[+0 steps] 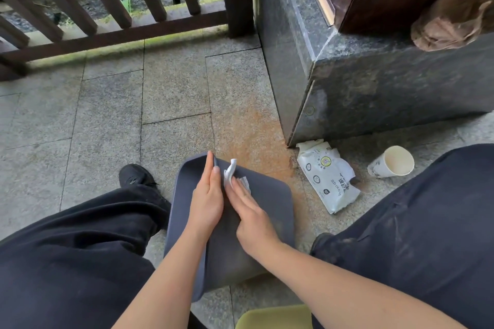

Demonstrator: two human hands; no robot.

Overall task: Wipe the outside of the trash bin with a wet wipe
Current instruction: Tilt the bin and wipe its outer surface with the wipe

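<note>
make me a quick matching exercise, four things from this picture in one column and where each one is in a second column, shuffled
Things:
1. wet wipe
2. wipe packet
3. paper cup
4. trash bin

Places:
A. lying on its side on the paving, far right
B. between the person's knees, under both hands
C. under the right hand's fingers
D. on the paving by the stone pillar's corner

Pairs: 1-C, 2-D, 3-A, 4-B

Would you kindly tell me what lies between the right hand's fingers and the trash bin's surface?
In the head view, a crumpled white wet wipe lies under the right hand, whose straight fingers press it against the trash bin.
</note>
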